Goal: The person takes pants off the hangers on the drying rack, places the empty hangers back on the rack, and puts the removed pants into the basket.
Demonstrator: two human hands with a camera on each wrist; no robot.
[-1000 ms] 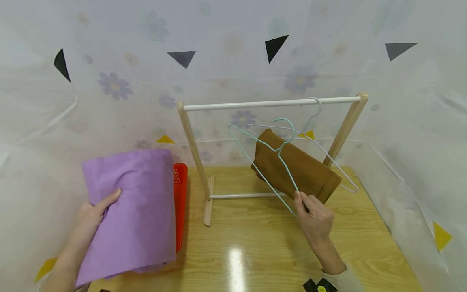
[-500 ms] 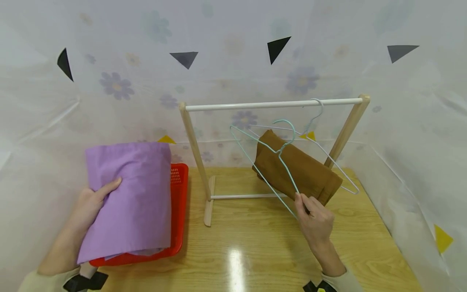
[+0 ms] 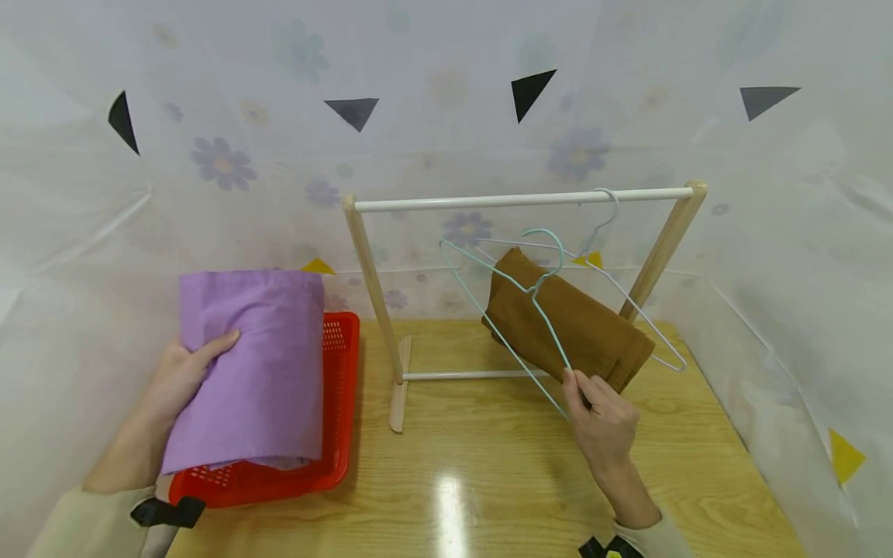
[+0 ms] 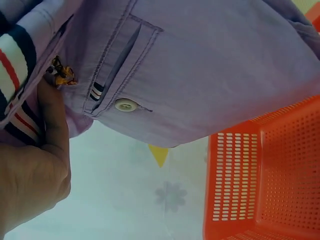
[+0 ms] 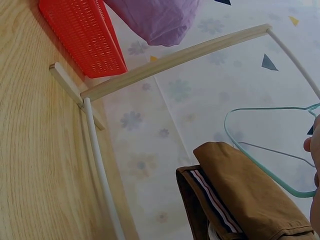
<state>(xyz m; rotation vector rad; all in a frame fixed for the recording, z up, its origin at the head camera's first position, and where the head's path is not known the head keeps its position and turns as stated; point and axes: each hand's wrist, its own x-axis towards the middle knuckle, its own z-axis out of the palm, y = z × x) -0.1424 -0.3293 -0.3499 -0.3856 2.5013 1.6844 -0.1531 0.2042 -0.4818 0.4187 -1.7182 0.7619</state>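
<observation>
In the head view, my left hand [image 3: 174, 381] grips folded purple trousers [image 3: 261, 372], its thumb on top, above a red plastic basket [image 3: 340, 411]. The left wrist view shows their buttoned back pocket [image 4: 122, 70] and a striped band inside. At the right, my right hand [image 3: 605, 425] pinches one arm of a mint-green wire hanger [image 3: 553, 331], its hook pointing up and touching nothing. Behind it, folded brown trousers [image 3: 572, 322] hang tilted on a lavender hanger [image 3: 617, 208], which is hooked over the rack's bar. The right fingers are partly cut off in the right wrist view.
A wooden clothes rack [image 3: 373, 287] with a white top bar [image 3: 474, 201] stands on the wood-grain table [image 3: 446, 449]. A pale flowered sheet [image 3: 432, 155] encloses the back and sides, marked with black, grey and yellow triangles.
My left hand has lifted the purple trousers away from me and slightly right, uncovering more of the red basket. The right hand and mint hanger have stayed nearly still.
</observation>
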